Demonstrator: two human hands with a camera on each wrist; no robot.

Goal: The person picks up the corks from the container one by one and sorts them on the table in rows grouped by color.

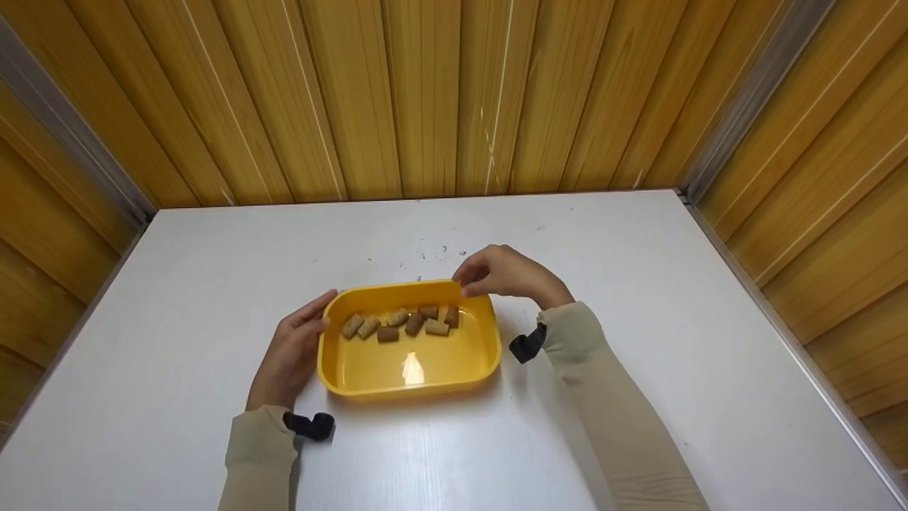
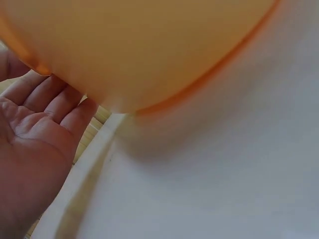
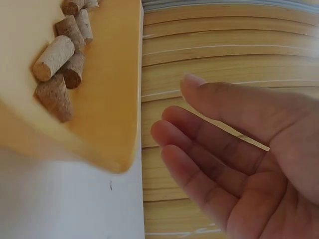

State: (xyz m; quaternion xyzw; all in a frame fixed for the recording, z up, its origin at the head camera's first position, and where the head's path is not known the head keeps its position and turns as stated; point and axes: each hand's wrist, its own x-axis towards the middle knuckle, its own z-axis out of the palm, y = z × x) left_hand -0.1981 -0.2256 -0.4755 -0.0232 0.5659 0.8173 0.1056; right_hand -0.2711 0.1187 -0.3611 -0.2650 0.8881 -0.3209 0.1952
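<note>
- Left hand point(image 1: 287, 349) grips yellow tray point(image 1: 383, 367) at left side.
- Right hand point(image 1: 509, 273) beside far right corner, thumb and fingers loosely parted.
- Tray over white worktop point(image 1: 177, 355), corks point(image 1: 414, 324) inside.

Between the left hand point(image 1: 289, 351) and right hand point(image 1: 512, 274) I see a tray point(image 1: 376, 365), corks point(image 1: 414, 325) inside, table point(image 1: 177, 341) beneath them, wall point(image 1: 425, 99) beyond.

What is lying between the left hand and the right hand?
The tray, with corks in it, is between the left hand and the right hand; the head view shows this.
</note>
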